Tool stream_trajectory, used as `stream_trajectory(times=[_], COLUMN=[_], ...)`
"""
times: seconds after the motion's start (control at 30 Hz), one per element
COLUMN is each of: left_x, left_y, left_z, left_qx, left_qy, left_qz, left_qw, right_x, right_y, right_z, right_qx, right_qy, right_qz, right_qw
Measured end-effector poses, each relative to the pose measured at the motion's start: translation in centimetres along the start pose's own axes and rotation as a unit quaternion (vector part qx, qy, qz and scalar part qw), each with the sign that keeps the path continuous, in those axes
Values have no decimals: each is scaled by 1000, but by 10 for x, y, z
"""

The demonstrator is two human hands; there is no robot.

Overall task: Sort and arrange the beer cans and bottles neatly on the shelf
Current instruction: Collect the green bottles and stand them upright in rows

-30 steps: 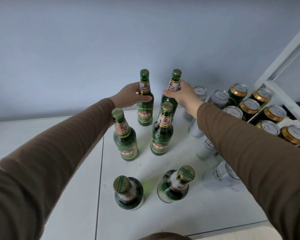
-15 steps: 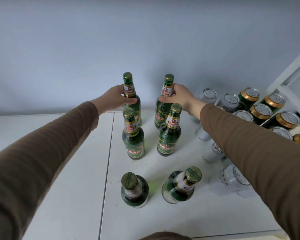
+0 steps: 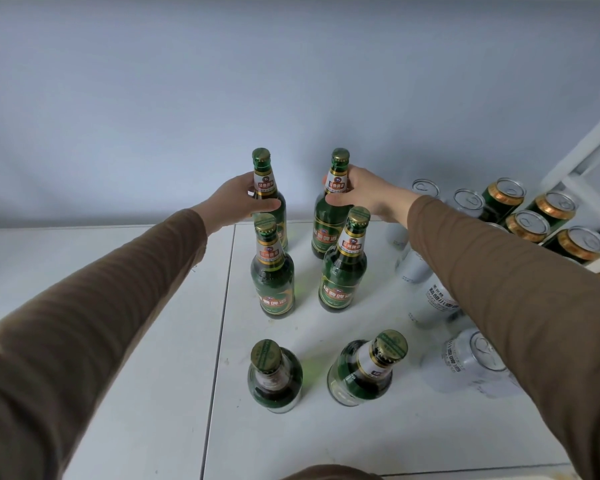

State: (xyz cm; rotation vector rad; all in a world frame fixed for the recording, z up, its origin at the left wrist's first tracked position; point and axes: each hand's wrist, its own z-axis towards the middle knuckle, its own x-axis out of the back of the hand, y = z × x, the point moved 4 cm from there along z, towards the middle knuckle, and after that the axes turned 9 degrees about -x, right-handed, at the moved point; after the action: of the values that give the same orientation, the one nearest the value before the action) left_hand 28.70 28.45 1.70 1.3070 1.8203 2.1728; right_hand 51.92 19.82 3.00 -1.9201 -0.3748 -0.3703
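Your left hand (image 3: 238, 202) and right hand (image 3: 361, 195) each grip a back-row bottle neck near the shelf's (image 3: 146, 358) rear edge; six bottles (image 3: 272, 271) lined up in pairs, cans (image 3: 471, 365) on the right look unsorted

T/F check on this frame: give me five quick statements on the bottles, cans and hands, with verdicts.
1. Six green glass bottles stand upright on the white surface. True.
2. The left hand grips the back-left bottle at the neck. True.
3. The right hand is holding a silver can. False: it holds the back-right bottle at the neck; the silver cans are untouched.
4. The green-and-gold cans sit to the left of the bottles. False: they are at the far right, by the white frame.
5. All bottles have their caps off. False: every visible bottle is capped.
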Motion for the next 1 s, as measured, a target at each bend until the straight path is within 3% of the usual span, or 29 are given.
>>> stream_trajectory(times=[0.3, 0.5, 0.77, 1.0], left_x=[-3, 9, 60, 61], left_y=[-3, 4, 63, 161], left_z=[-7, -22, -56, -92], left_qx=[5, 15, -98, -202], left_qy=[7, -5, 72, 30], left_qz=[-16, -64, 83, 119], left_qw=[1000, 998, 989, 972], right_x=[-3, 1, 30, 47], right_y=[-1, -5, -37, -72], right_z=[-3, -17, -83, -172], right_qx=[-14, -35, 41, 106], right_qy=[-16, 27, 110, 153], right_qz=[-3, -6, -85, -200], right_qw=[1000, 999, 989, 962])
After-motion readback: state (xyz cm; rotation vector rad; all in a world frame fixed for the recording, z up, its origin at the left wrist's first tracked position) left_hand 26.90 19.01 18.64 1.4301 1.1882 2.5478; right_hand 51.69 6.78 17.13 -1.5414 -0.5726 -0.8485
